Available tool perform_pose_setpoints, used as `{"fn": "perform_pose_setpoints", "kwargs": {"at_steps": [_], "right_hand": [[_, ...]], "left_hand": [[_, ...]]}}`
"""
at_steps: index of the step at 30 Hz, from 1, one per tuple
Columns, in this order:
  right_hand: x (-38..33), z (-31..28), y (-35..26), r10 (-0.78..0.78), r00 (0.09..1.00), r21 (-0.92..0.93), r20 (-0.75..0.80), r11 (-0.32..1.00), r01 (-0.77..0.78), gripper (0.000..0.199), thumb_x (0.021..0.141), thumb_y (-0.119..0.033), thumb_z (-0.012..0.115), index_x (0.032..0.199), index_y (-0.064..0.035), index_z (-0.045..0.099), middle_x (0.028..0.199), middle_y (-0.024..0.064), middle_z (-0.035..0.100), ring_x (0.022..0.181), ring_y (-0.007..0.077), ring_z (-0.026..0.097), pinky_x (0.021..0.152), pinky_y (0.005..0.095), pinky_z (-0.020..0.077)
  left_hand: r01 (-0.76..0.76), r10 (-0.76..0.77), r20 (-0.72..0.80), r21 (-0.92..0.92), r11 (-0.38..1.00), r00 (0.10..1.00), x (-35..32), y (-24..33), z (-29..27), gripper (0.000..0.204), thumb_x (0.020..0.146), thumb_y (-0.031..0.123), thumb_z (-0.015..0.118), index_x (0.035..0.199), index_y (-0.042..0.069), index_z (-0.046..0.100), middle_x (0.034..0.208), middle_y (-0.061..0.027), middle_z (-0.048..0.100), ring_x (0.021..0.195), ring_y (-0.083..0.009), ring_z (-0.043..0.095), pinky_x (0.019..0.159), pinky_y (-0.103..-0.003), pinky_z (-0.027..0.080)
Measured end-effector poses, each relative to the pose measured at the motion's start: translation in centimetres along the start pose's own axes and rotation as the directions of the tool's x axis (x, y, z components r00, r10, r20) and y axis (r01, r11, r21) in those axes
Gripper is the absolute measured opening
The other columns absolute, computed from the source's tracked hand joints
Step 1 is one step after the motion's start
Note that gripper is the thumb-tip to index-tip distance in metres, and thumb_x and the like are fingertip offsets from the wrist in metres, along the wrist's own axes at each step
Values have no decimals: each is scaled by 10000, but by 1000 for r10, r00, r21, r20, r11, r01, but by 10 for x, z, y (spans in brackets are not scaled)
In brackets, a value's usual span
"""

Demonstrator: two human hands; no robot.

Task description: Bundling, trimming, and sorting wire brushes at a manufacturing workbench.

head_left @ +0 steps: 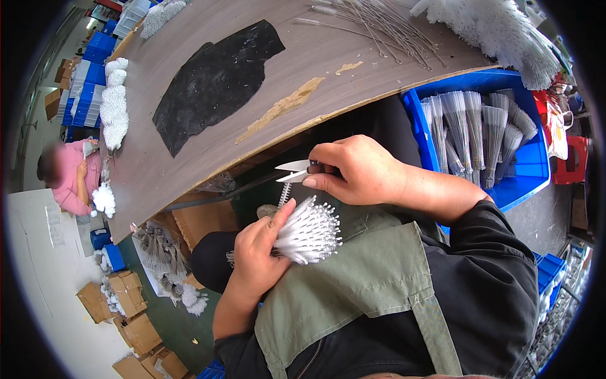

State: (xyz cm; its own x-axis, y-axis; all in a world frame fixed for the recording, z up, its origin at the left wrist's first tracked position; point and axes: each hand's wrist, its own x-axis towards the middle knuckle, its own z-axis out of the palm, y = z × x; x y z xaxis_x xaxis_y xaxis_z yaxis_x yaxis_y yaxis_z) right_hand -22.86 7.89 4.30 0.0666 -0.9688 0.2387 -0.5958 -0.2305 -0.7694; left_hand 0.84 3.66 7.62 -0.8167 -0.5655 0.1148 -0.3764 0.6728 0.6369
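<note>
My left hand (255, 252) has its grip closed around a bundle of white bristle brushes (308, 232), their tips fanning out toward my right, held over my lap just below the near edge of the counter (189, 164). My thumb presses along the top of the bundle. One thin twisted-wire brush (284, 193) sticks up out of it. My right hand (353, 172) has its grip closed on the handles of a small pair of metal snips (293, 170), whose blades are slightly parted and point left, right at the top of that single brush. I wear a green apron (366, 278) over dark sleeves. The counter is a worn wooden board with a black patch (214, 82) in its middle; loose wire brushes (379, 28) lie near its far right corner. Beyond its right edge sits a blue bin (536, 158) holding bundles of brushes. Past the counter's left edge, another person in pink (72, 180) handles white brushes.
</note>
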Motion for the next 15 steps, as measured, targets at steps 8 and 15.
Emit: {"fn": "perform_pose_setpoints", "kwargs": {"at_steps": [8, 15], "right_hand": [[7, -4, 17, 138, 959, -161, -249, 970, -181, 299, 821, -306, 659, 772, -17, 600, 636, 165, 599, 624, 363, 618, 563, 431, 487], [10, 0, 30, 80, 997, 438, -21, 897, -63, 354, 864, -334, 668, 931, 10, 614, 731, 114, 599, 692, 158, 566, 679, 324, 471]], "left_hand": [[-115, 116, -44, 13, 993, 992, -5, -9, 2, 714, 568, -1, 720, 1262, 81, 572, 756, -117, 581, 644, -281, 573, 628, -349, 470], [-65, 62, -41, -98, 993, 997, 2, -3, 2, 684, 593, 14, 745, 1253, 74, 577, 839, -122, 641, 706, -264, 625, 671, -322, 493]]}}
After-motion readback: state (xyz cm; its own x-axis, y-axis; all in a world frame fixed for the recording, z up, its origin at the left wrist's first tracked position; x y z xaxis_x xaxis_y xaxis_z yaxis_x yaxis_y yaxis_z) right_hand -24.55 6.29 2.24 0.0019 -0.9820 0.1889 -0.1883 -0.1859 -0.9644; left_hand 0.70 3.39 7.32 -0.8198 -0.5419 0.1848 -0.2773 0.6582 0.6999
